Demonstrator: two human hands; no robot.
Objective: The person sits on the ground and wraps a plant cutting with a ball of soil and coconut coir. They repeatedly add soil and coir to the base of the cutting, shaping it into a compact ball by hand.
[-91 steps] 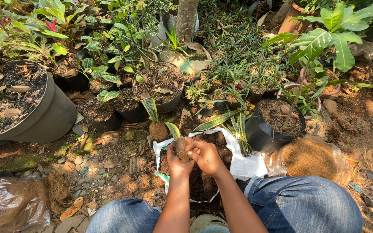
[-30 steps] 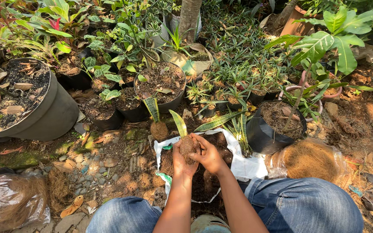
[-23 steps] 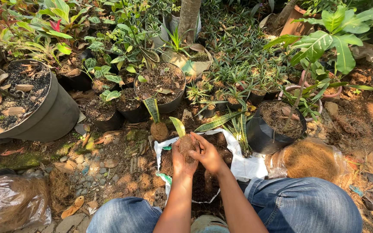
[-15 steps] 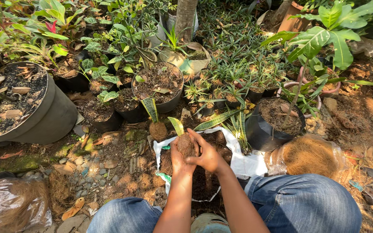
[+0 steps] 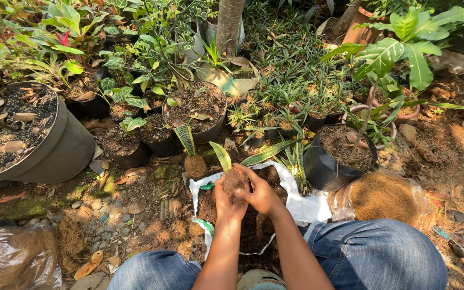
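both hands (image 5: 245,196) round a soil ball (image 5: 233,180) over the soil-filled white bag (image 5: 302,207)

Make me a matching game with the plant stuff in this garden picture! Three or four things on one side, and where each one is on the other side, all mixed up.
Things:
1. soil ball with a striped leaf
2. big grey pot
3. clear bag of brown fibre
4. white sack of soil

Places:
A. far left, with dry leaves on its soil
B. on the ground under the hands
C. between the left hand and right hand
D. right of the hands, beside the knee in jeans

Pairs: 1-C, 2-A, 3-D, 4-B
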